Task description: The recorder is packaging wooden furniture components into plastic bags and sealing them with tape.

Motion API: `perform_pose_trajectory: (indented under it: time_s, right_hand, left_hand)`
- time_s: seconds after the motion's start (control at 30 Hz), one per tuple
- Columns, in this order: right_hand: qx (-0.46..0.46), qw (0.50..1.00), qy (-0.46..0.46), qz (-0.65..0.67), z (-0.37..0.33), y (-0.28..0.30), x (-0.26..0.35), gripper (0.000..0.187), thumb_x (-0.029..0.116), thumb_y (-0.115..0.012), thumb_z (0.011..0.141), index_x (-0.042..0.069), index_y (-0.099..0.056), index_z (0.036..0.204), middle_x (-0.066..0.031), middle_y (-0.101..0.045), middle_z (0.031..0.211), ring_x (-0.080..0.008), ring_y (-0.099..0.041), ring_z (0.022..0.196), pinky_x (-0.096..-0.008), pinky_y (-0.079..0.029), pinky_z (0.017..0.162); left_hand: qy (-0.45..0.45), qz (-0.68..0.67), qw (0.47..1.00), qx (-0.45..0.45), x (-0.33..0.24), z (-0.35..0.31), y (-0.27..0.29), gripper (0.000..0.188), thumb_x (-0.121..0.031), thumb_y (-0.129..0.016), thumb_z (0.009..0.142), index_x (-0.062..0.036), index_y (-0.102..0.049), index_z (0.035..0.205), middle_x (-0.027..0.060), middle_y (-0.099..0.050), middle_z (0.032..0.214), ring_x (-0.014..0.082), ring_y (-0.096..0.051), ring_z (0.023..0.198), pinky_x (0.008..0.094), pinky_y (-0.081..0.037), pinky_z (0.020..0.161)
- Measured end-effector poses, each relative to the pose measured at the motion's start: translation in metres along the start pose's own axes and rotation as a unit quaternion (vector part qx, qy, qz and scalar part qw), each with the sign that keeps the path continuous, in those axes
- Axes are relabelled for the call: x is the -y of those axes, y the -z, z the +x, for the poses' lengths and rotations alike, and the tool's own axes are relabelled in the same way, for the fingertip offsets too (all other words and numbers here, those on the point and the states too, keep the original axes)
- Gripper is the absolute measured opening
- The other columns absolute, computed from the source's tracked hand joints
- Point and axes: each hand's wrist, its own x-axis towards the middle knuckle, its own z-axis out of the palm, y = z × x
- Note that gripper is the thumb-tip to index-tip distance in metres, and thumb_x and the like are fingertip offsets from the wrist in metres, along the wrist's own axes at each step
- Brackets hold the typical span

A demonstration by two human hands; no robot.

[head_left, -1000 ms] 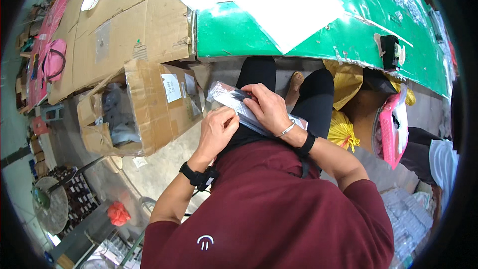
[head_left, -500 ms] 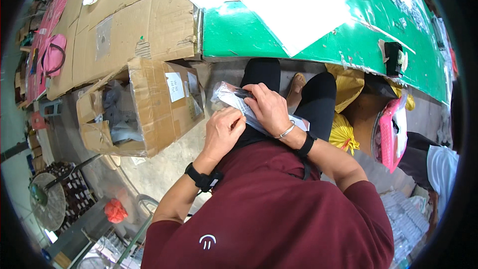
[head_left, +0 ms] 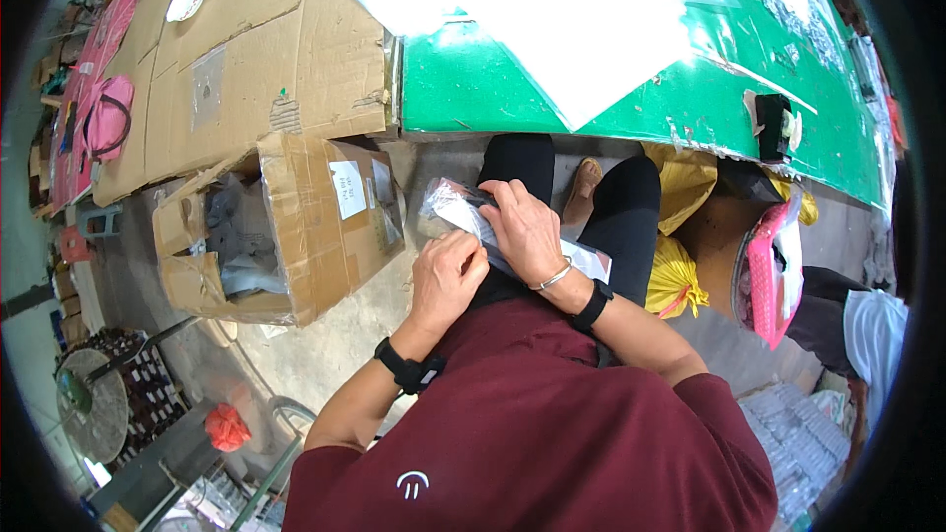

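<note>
Over my lap lies a clear plastic bag (head_left: 445, 201) with something white and something dark inside, its exact contents hard to make out. From above, my right hand (head_left: 525, 233) grips it, fingers bent over the dark part. My left hand (head_left: 448, 279) is closed in a pinch at the bag's near edge, and whatever sits between its fingertips is hidden. A white printed sheet or flap (head_left: 588, 262) sticks out beyond my right wrist, apparently part of the same package.
An open cardboard box (head_left: 325, 227) with grey contents stands at left, below a cardboard-covered table (head_left: 246, 59). Ahead is a green table (head_left: 443, 79) bearing white sheets (head_left: 581, 49) and a black object (head_left: 775, 128). Yellow bags (head_left: 675, 271) and a pink basket (head_left: 762, 271) sit right.
The whole view has shifted slightly, so the tables and box appear a little lower. Both hands stay on the bag, with the right fingers slightly more bent.
</note>
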Motion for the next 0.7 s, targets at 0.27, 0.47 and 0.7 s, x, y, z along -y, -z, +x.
perform_pose_trajectory:
  time_s: [0.27, 0.47, 0.7]
  right_hand:
    - [-0.015, 1.000, -0.002, -0.002, 0.001, -0.003, 0.000, 0.025, 0.020, -0.067, 0.087, 0.011, -0.059, 0.109, -0.0111, -0.056, 0.086, -0.0305, -0.065, 0.078, -0.0426, -0.053, 0.064]
    - [-0.001, 1.000, 0.026, -0.009, 0.004, -0.010, -0.009, 0.024, 0.020, -0.066, 0.089, 0.010, -0.059, 0.109, -0.0118, -0.059, 0.087, -0.0311, -0.066, 0.078, -0.0419, -0.053, 0.063]
    - [0.025, 0.999, 0.030, -0.014, 0.005, 0.007, -0.008, 0.024, 0.021, -0.065, 0.090, 0.010, -0.059, 0.110, -0.0124, -0.060, 0.089, -0.0319, -0.066, 0.079, -0.0431, -0.053, 0.066]
  left_hand:
    - [0.008, -0.020, 1.000, 0.002, 0.001, -0.002, 0.001, 0.019, -0.009, -0.063, 0.081, 0.0006, -0.050, 0.072, 0.0141, -0.052, 0.068, 0.0307, -0.053, 0.064, 0.0397, -0.041, 0.061]
    - [0.037, -0.060, 0.997, 0.011, 0.010, -0.004, 0.000, 0.020, -0.009, -0.062, 0.083, 0.0016, -0.048, 0.072, 0.0129, -0.048, 0.067, 0.0261, -0.049, 0.061, 0.0378, -0.039, 0.058]
    - [0.086, -0.107, 0.989, 0.046, 0.012, -0.008, 0.004, 0.019, -0.009, -0.062, 0.085, 0.0029, -0.052, 0.074, 0.0107, -0.049, 0.067, 0.0203, -0.049, 0.061, 0.0340, -0.040, 0.059]
